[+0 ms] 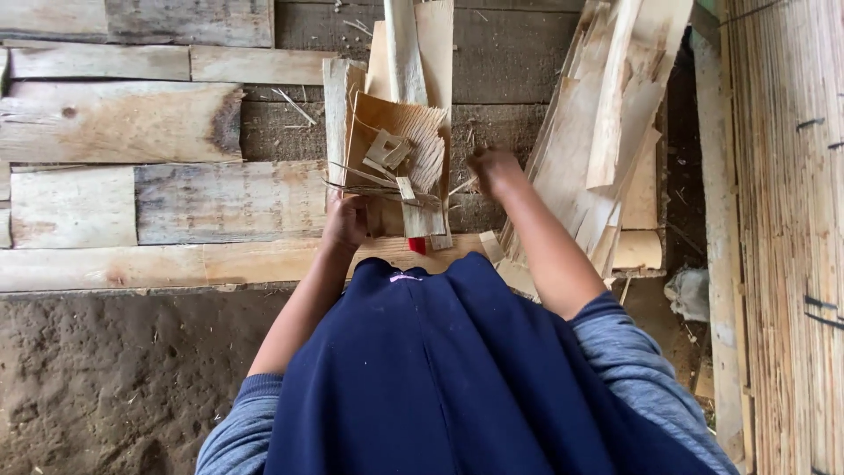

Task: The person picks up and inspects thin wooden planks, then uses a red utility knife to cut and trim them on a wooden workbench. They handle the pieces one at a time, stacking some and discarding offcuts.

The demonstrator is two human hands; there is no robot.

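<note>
My left hand point(345, 222) grips the lower left edge of a small stack of thin wood veneer pieces point(393, 163), whose long axis runs straight away from me, above and just right of that hand. My right hand point(492, 169) is clenched just beside the stack's right edge; I cannot tell whether it holds anything. The stack rests on rough wooden planks point(123, 123), with a larger veneer pile point(607, 114) to the right, a slatted wall point(782, 220) beyond, and dirt floor point(114, 378) nearest me.
</note>
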